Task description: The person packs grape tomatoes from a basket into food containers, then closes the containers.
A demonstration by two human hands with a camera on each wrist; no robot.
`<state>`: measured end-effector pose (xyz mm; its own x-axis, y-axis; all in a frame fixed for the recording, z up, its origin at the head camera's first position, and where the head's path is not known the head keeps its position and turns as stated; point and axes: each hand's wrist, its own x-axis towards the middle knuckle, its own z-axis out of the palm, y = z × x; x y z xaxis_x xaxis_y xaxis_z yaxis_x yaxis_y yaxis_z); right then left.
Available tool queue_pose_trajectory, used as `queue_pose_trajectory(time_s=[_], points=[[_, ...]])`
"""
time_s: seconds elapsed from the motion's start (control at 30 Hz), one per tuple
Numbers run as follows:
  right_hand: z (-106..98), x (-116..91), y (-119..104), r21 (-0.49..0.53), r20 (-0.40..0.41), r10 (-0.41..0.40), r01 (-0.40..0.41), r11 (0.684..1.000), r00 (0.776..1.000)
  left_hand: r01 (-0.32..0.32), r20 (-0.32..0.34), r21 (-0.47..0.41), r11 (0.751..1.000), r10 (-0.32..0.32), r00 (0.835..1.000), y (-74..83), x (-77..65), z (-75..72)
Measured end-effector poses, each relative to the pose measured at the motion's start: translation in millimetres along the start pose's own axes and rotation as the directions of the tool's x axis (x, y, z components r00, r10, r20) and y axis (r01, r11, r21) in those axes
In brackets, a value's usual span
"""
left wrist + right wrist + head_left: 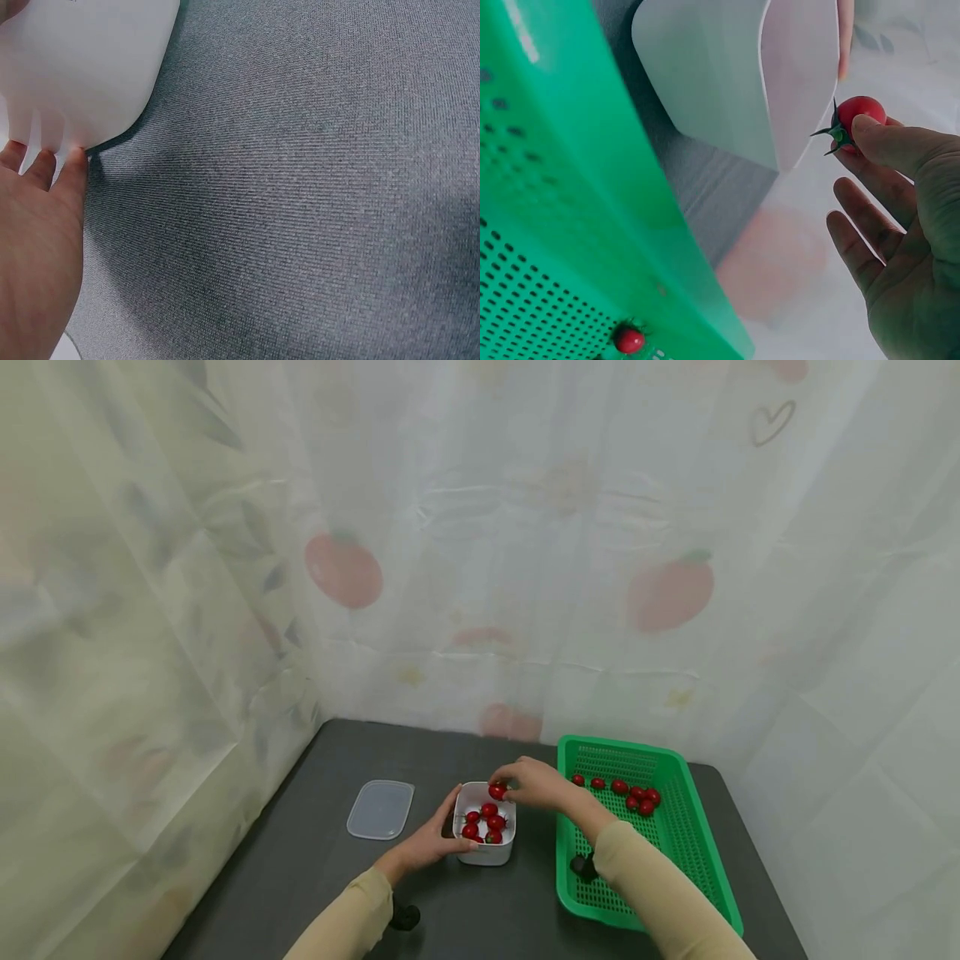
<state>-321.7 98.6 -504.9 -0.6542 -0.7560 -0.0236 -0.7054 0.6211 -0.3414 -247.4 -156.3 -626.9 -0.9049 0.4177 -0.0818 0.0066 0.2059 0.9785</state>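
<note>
My right hand (537, 783) pinches a red cherry tomato (866, 111) with a green stem between thumb and index finger, over the far rim of a white plastic container (484, 856). The other fingers of that hand are loosely bent in the right wrist view. My left hand (427, 843) grips the container, its thumb along the near side and its fingers on the left wall. Inside the container lie several cherry tomatoes (496, 822). In the left wrist view, fingertips (75, 161) press against the container's white wall.
To the right stands a green perforated basket (708, 860), with several cherry tomatoes (646, 808) toward its far end. A translucent lid (380, 810) lies flat on the dark grey table (322, 877), left of the container. A printed curtain (480, 568) hangs behind the table.
</note>
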Motion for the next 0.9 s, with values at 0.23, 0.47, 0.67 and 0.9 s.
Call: queue_pose_trajectory(time_s=[0.23,0.47,0.67,0.9], points=[[8,11,-10,-0.065,0.038,0.029,-0.026,0.998,0.999,-0.011,0.003,-0.002,1.000,0.011,1.000,-3.2,0.6,0.3],[18,18,-15,-0.133,0.047,0.018,-0.012,0.991,0.999,-0.018,0.017,-0.018,1.000,0.018,1.000,-1.5,-1.6,0.2],[25,24,-21,-0.186,0.065,0.014,-0.001,0.983,0.998,-0.022,0.025,-0.024,0.999,0.022,0.999,0.6,-3.1,-0.3],[33,27,-25,-0.243,0.080,-0.004,0.023,0.970,0.997,-0.016,0.023,-0.002,1.000,0.016,1.000,-1.8,-2.6,-0.4]])
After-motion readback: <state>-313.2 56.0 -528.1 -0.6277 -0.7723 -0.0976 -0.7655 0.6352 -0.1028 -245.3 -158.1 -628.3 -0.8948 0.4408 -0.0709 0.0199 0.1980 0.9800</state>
